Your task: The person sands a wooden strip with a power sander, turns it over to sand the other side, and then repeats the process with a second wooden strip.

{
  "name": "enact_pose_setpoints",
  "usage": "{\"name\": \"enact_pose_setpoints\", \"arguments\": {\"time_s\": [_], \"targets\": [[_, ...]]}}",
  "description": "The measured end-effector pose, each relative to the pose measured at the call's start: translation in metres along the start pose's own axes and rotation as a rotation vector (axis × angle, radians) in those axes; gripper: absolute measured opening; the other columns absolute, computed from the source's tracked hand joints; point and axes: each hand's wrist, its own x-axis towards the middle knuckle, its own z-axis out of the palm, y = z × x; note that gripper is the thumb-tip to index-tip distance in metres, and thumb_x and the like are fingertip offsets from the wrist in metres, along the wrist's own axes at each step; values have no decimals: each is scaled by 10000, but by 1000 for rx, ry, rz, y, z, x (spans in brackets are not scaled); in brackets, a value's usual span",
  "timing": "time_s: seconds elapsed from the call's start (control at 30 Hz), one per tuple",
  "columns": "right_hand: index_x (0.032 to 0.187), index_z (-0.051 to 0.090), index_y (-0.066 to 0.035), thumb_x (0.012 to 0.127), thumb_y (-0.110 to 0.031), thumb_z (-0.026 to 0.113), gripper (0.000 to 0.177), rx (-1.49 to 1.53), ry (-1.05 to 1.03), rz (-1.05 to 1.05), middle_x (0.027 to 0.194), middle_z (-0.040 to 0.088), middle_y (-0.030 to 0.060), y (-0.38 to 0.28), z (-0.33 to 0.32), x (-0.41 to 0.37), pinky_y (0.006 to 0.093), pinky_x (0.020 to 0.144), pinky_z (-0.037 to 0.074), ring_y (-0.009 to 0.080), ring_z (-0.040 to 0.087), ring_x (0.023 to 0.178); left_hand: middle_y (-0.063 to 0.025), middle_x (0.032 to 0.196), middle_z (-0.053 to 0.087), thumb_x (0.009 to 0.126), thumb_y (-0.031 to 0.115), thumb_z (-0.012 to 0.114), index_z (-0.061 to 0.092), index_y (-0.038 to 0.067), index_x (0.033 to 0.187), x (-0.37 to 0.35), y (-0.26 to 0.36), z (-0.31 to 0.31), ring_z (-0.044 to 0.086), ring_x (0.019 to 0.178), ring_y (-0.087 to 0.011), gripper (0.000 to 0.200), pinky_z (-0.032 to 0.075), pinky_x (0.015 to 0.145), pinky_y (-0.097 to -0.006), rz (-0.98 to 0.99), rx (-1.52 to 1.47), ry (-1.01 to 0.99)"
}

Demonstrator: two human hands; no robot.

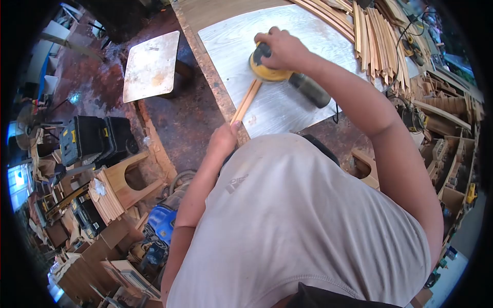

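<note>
- On the white sheet (221,57), near its left edge: the strips (247,101), seemingly two side by side, far ends hidden under the sander (271,73).
- Left hand (223,139): closed round the strips' near ends, fingers mostly hidden. We see no clamp, so a loose pinch could let the strips shoot or twist.
- Two strips together could slide apart or sand unevenly, we'd judge, if the pad tilts.
- Right hand (284,50): curled over the sander's top, thumb side low. Sander looks blurred, maybe running; leaning it to one side could gouge or round an edge.
- Sander working down the strips would near the left fingers; a slip could scuff them. We see no glove.
- Dust canister (310,91) juts out behind the sander; its weight could tip the pad.
- Black cord (337,114) hangs by the sheet's near edge; can't tell whose it is. If the sander's, it could snag.
- Strip pile (382,45), at the sheet's far right, looks loose; a bumping right elbow could scatter it.
</note>
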Motion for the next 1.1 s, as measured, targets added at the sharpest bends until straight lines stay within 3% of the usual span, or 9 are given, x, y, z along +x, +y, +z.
{"name": "enact_pose_setpoints", "arguments": {"time_s": [0.1, 0.3, 0.43, 0.6, 0.77, 0.93, 1.1], "targets": [[1254, 599, -260, 787, -357, 732, 496, -2, -68, 6, 1145, 586, 174, -16, -5, -8, 471, 866, 570, 367, 627, 1055, -349, 932, 645, 1034, 446, 415, 660, -52, 989, 3, -2, 8, 613, 952, -523, 557, 462, 862, -585, -36, -30, -38], [1255, 609, -260, 776, -360, 730, 505, 3, 20, 136, 1150, 601, 189, 30, -2, 23, 461, 873, 569, 383, 634, 1049, -350, 933, 647, 1033, 453, 408, 669, -51, 996, 2, -4, 10, 618, 956, -517, 569, 464, 870, -581, -29, -31, 16], [1234, 622, -256, 772, -351, 735, 485, -5, 73, -20, 1140, 602, 186, 19, 4, 14, 465, 849, 572, 382, 641, 1019, -346, 932, 649, 1035, 455, 400, 669, -44, 999, 2, -4, 6, 617, 963, -518, 568, 462, 869, -579, 5, -62, 18], [1204, 619, -242, 773, -292, 725, 447, 56, -61, -74, 1126, 582, 172, -35, -8, -17, 461, 850, 561, 380, 618, 1027, -346, 936, 647, 1039, 459, 387, 661, -41, 1001, 7, -5, 14, 612, 959, -522, 571, 458, 870, -579, -12, -46, -4], [1218, 618, -241, 764, -310, 715, 469, 21, 49, 12, 1128, 586, 190, 4, 5, 13, 468, 868, 553, 382, 619, 1040, -353, 934, 642, 1041, 455, 396, 654, -47, 995, 3, -4, 11, 609, 954, -526, 567, 462, 851, -582, -19, -61, -13], [1261, 606, -265, 773, -347, 729, 510, -43, -3, 105, 1176, 589, 188, 31, -2, 38, 469, 872, 564, 386, 624, 1063, -352, 924, 642, 1043, 446, 395, 652, -45, 987, -3, -2, 7, 611, 946, -527, 557, 464, 840, -587, -4, -55, -15], [1265, 606, -256, 767, -323, 743, 521, 59, -77, -75, 1171, 576, 187, -33, -4, -9, 492, 853, 567, 401, 614, 1056, -347, 907, 644, 1042, 446, 393, 650, -46, 972, 4, 1, 10, 613, 929, -528, 559, 468, 832, -587, 22, -12, -14]]}}
